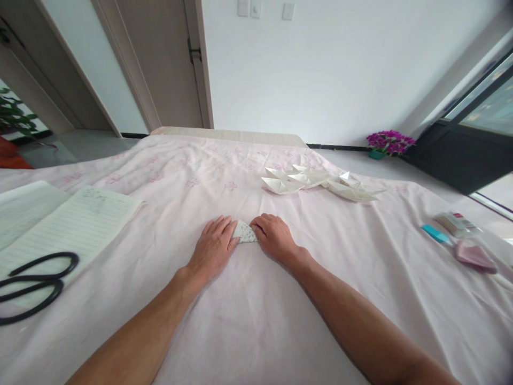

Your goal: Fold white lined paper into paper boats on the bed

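Observation:
A small folded piece of paper (245,232) with dark writing on it lies on the pale pink cloth (248,321), between my two hands. My left hand (213,246) rests over its left end, with the thumb and fingertips pressing on the paper. On the right end, the curled fingers of my right hand (276,238) pinch the paper against the cloth. The parts under my fingers are hidden. Beyond my right hand sit several folded paper boats (286,184), some of them overlapping.
At left, lined paper sheets (88,219) lie beneath black-handled scissors (56,280). On the right are a blue object (435,233), a clear-wrapped pack (457,223) and a pink item (475,256). Purple flowers (390,141) stand on the floor beyond the cloth.

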A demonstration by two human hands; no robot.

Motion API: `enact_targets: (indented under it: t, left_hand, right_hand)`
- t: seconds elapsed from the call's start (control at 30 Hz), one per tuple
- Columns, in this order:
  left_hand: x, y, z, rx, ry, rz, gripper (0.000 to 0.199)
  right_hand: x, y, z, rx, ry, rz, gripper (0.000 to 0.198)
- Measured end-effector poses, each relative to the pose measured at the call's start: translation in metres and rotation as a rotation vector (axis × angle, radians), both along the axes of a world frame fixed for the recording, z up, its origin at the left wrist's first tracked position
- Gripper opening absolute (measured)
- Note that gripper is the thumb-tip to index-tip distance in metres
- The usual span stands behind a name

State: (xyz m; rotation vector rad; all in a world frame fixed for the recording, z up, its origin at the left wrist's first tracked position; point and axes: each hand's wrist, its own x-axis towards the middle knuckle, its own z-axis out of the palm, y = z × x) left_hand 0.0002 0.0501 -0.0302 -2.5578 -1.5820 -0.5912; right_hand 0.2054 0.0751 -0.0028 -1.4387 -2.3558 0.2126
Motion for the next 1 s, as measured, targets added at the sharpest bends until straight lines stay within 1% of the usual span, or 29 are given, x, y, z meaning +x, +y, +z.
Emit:
enact_targets:
  t: [0.33,1.0]
  left_hand:
    - [-0.0014,-0.0006,0.0072,-0.052,-0.180,-0.042,0.030]
    - [-0.0016,-0.0001,0.0054,-0.054,-0.155,-0.051,0.029]
  right_hand:
    - [0.0001,-0.0009,0.0024,-0.015,-0.014,0.011,0.019]
    - [0.0003,0.0005,-0.0007,0.004,0.001,0.023,0.019]
